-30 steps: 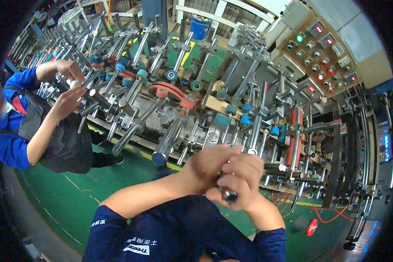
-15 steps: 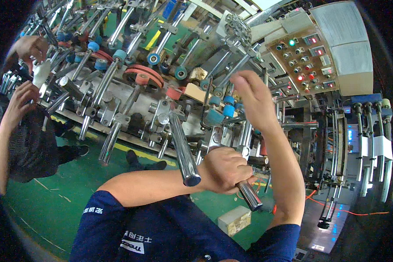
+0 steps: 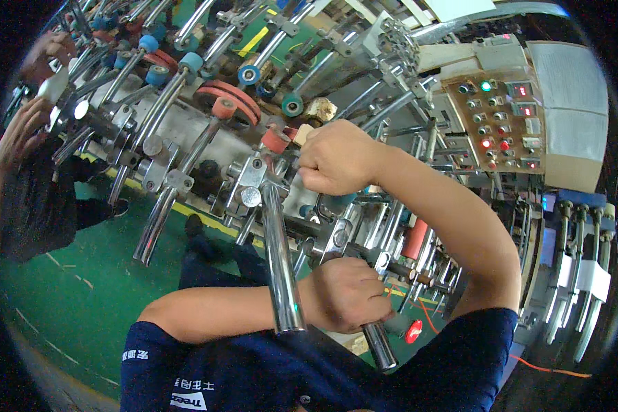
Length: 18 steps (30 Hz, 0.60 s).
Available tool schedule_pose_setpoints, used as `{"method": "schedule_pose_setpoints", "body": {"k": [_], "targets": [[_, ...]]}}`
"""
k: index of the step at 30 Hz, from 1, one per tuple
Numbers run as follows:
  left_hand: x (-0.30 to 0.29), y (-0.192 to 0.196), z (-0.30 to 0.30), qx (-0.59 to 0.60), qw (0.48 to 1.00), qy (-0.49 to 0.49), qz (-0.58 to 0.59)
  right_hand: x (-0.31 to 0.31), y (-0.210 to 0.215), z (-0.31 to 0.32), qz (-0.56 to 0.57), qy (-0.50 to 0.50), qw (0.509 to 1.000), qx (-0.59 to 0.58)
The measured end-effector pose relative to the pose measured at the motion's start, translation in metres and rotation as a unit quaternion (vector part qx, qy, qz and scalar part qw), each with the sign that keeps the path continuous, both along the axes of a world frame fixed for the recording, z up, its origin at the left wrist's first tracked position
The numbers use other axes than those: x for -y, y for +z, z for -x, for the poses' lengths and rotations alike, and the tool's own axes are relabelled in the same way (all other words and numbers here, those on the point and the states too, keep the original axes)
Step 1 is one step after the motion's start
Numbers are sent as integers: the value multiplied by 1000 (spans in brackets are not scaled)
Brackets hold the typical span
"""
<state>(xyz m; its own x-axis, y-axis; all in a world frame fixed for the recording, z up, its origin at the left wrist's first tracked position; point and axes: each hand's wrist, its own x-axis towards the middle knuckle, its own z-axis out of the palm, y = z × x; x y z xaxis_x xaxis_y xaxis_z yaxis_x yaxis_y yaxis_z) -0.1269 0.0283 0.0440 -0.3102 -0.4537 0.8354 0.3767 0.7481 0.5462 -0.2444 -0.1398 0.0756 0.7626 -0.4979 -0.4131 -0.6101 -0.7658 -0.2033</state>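
Observation:
My left hand [image 3: 347,295] is wrapped round a chrome rod [image 3: 381,349], whose lower end sticks out below the fist. My right hand [image 3: 336,158] is closed over the upper part of a black hex key [image 3: 319,208]. The key's bent lower end shows beneath the fist, beside a metal clamp [image 3: 338,235]; the rest is hidden. Close to my right knuckles is a small wooden block [image 3: 302,134]. A thick chrome bar [image 3: 279,261] slants down just left of my left hand.
Red rollers [image 3: 275,141] and blue rollers [image 3: 248,74] line the machine. A control panel [image 3: 494,123] with lit buttons stands at the right. At the left, another person's hands [image 3: 26,127] are at a white object [image 3: 53,85]. An orange cable [image 3: 549,369] runs at lower right.
My right hand has moved left and closed over the hex key. My left hand stays on the rod, which sits slightly lower in view. The whole view has shifted somewhat.

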Motion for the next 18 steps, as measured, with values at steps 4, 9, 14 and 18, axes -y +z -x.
{"method": "schedule_pose_setpoints", "body": {"k": [4, 9, 14, 18], "targets": [[-4, 2, -3, 37, 999, -18, 0, -2, -23, 12, -86, -28, 993, 71], [-4, 0, -7, 81, 997, -12, 11, 3, -33, 10, -105, -15, 988, 111], [-7, -1, 0, 36, 999, 6, 13, 2, -34, 12, -73, -7, 994, 81], [-8, -4, 4, 16, 1000, 11, 15, 3, -24, 7, -82, -8, 996, 27]]}}
